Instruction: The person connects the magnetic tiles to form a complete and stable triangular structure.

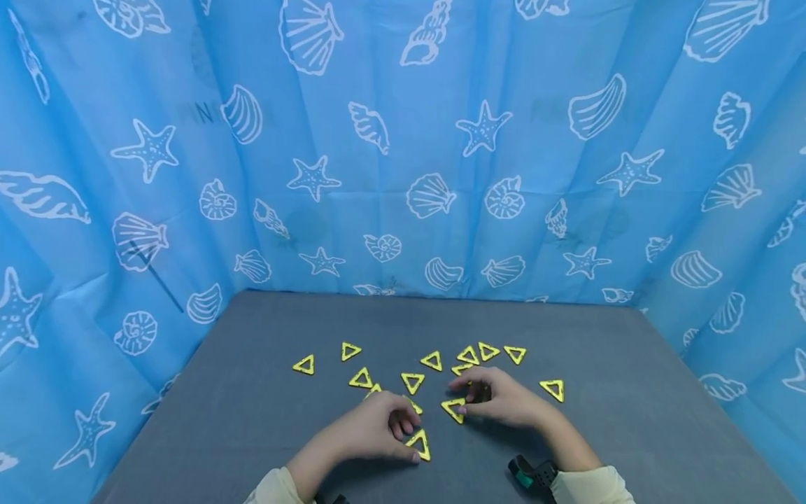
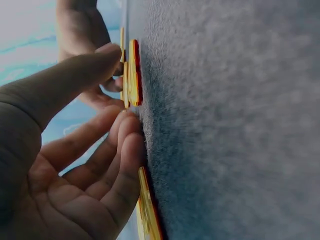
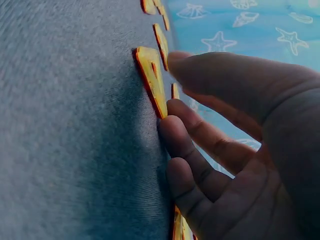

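Observation:
Several flat yellow triangle frames lie on the grey tabletop in the head view. My left hand (image 1: 376,428) hovers low over the cloth, fingers loosely bent, thumb and fingertips around the nearest yellow triangle (image 1: 420,445). In the left wrist view, thumb and fingers stand apart beside a yellow triangle (image 2: 134,72) with a reddish edge. My right hand (image 1: 504,400) is bent over another yellow triangle (image 1: 453,410), its thumb at the triangle's right corner. The right wrist view has fingertips next to a yellow triangle (image 3: 152,82), with the thumb apart from them. Neither hand visibly grips a piece.
More yellow triangles lie beyond the hands, including one at the far left (image 1: 305,365) and one at the right (image 1: 553,390). A blue curtain (image 1: 390,161) with white shell prints surrounds the table (image 1: 252,392). A black strap (image 1: 532,476) is by the right wrist.

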Tool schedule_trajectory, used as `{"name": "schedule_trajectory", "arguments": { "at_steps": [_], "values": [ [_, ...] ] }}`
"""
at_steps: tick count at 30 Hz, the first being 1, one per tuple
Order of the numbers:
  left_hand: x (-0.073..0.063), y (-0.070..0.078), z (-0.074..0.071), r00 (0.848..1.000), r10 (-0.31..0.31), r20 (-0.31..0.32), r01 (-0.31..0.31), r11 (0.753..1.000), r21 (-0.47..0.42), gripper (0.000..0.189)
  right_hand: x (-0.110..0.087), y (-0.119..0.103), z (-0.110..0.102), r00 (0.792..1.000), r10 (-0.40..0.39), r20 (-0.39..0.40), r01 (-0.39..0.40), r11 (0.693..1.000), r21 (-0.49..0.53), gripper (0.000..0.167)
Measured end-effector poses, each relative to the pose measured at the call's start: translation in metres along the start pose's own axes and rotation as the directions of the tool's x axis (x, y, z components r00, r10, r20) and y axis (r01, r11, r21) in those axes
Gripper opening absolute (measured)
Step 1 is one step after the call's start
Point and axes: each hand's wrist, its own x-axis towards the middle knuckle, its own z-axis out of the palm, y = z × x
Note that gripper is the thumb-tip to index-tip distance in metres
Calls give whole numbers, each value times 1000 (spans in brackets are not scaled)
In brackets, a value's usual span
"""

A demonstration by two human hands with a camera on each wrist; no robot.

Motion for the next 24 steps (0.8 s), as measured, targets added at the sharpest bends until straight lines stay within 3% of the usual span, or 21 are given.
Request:
{"name": "schedule_trajectory", "arguments": {
  "at_steps": [8,11,15,20,24],
  "values": [
    [4,1,-2,997,-52,50,55,998,-45,31,4,12,0,999,-10,52,11,1000,-17,37],
    [4,2,-1,996,-73,57,76,995,-61,29,6,44,2,998,-32,49,34,999,-42,35],
    [4,3,1,995,-85,50,88,994,-69,26,4,52,0,996,-68,52,71,996,-53,34],
    [4,1,-2,996,-88,33,90,992,-87,22,1,29,-1,988,-148,51,152,986,-75,30],
    [3,-1,-3,996,-87,28,89,994,-68,22,0,20,3,990,-132,50,135,989,-67,27]
  ]
}}
